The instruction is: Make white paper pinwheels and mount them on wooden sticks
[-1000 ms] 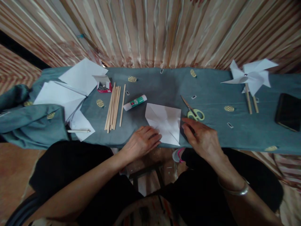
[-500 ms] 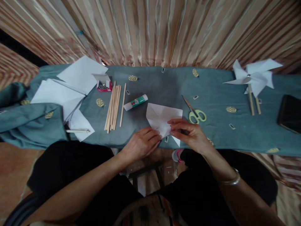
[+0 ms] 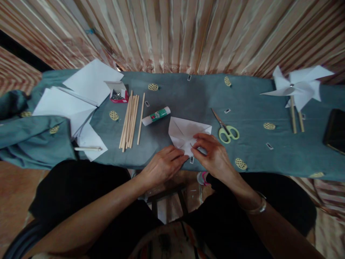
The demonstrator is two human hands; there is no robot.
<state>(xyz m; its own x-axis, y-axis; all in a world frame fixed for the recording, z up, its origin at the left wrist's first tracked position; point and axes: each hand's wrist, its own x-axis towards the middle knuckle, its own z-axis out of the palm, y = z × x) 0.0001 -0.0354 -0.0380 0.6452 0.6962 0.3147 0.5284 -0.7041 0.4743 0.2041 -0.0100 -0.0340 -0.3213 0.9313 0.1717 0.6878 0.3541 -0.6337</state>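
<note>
A small white sheet of paper [image 3: 183, 126] with creases and slits lies on the cloth near the table's front edge. My left hand [image 3: 164, 162] grips its near left edge, fingers closed on the paper. From the right, my right hand [image 3: 211, 149] pinches a corner of the same sheet between thumb and fingers, over the paper, and hides part of it. Beyond the left hand lies a glue stick [image 3: 156, 116], capped and on its side. Scissors with green handles [image 3: 228, 133] rest just right of the paper, blades pointing away.
Left are wooden sticks [image 3: 130, 120], an opened red box [image 3: 119, 94] of small metal pieces, white sheets [image 3: 94, 81] and a pen [image 3: 88, 148]. A paper pinwheel [image 3: 302, 84] on sticks and a dark object [image 3: 334, 129] lie right. A striped curtain [image 3: 172, 36] hangs behind.
My right hand has moved left and slightly toward me, bringing the near right corner of the paper inward over the sheet. My left hand stays almost in place. The camera view has shifted slightly.
</note>
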